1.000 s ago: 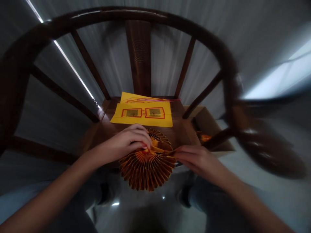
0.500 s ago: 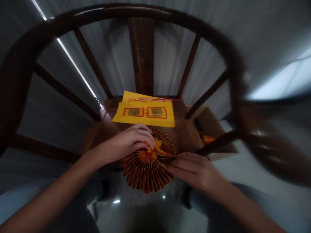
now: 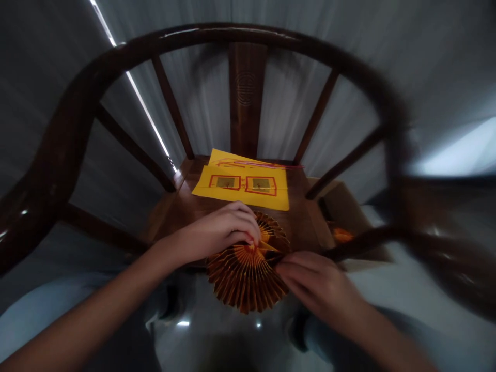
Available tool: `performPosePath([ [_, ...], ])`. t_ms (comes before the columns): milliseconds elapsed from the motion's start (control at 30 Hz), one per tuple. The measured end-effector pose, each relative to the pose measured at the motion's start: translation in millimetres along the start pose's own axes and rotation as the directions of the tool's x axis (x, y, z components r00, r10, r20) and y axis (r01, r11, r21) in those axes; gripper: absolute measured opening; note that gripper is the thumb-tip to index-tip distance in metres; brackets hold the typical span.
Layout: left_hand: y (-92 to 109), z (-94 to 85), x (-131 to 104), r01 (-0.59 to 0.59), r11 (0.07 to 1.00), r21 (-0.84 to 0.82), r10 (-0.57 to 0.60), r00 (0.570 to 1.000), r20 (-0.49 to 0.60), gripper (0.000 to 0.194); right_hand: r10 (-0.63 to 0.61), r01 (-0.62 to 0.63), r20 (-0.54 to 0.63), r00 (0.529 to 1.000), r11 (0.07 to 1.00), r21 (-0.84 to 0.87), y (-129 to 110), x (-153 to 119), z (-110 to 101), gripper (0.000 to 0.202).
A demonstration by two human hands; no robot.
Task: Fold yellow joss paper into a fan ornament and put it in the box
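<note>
A round pleated paper fan [image 3: 248, 284], orange with dark red and gold folds, is spread in a rosette at the front edge of the wooden chair seat [image 3: 178, 217]. My left hand [image 3: 232, 225] is closed at its centre, the fingertips pinching the folds there. At the rosette's right side my right hand [image 3: 310, 271] pinches the edge of the pleats. Part of the centre is hidden under my left fingers. Behind the fan lie yellow paper sheets [image 3: 242, 199] printed with red frames and gold squares.
Pink and red strings [image 3: 248, 164] lie across the rear yellow sheet. The chair's curved dark wooden rail [image 3: 217, 33] and spindles surround the seat. To the right, a cardboard box [image 3: 364, 237] on the floor holds something orange [image 3: 343, 235].
The whole view has shifted, so the chair and papers appear further right and slightly lower. My right hand has drawn the fan's edge pleats closer in; my left hand keeps its pinch at the centre.
</note>
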State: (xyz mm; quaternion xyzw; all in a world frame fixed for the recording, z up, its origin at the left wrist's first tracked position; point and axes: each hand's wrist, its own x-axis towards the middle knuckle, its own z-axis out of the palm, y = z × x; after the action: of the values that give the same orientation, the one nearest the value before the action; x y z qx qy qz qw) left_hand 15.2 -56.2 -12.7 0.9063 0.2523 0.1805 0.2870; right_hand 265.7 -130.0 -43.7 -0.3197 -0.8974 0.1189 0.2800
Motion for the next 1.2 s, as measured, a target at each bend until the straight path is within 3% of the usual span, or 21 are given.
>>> performPosePath([
  [167,-0.8,0.7,-4.5,-0.006,1.0,-0.008,0.006,1.0,-0.018,0.019,-0.024,0.026,0.057,0.998,0.999,-0.039,-0.2,-1.3,1.6,0.027],
  [400,-2.0,5.3,-5.5,-0.013,1.0,-0.022,0.012,0.998,-0.055,0.018,0.196,-0.196,0.012,0.98,0.975,0.108,1.8,6.0,6.2,0.018],
  [700,-5.9,9.3,-6.5,-0.001,1.0,-0.025,-0.002,0.995,-0.098,0.018,0.311,-0.275,-0.089,0.946,0.919,0.284,-7.4,22.8,9.2,0.017],
  [1067,-6.1,10.8,-5.5,0.015,0.999,-0.031,-0.018,0.994,-0.111,0.016,0.306,-0.264,-0.088,0.948,0.909,0.321,-7.7,22.6,13.4,0.019],
  [1200,-6.5,12.4,-4.6,-0.006,0.999,-0.04,0.001,0.994,-0.113,0.017,0.253,-0.225,-0.058,0.966,0.927,0.301,-7.0,23.1,12.0,0.024],
])
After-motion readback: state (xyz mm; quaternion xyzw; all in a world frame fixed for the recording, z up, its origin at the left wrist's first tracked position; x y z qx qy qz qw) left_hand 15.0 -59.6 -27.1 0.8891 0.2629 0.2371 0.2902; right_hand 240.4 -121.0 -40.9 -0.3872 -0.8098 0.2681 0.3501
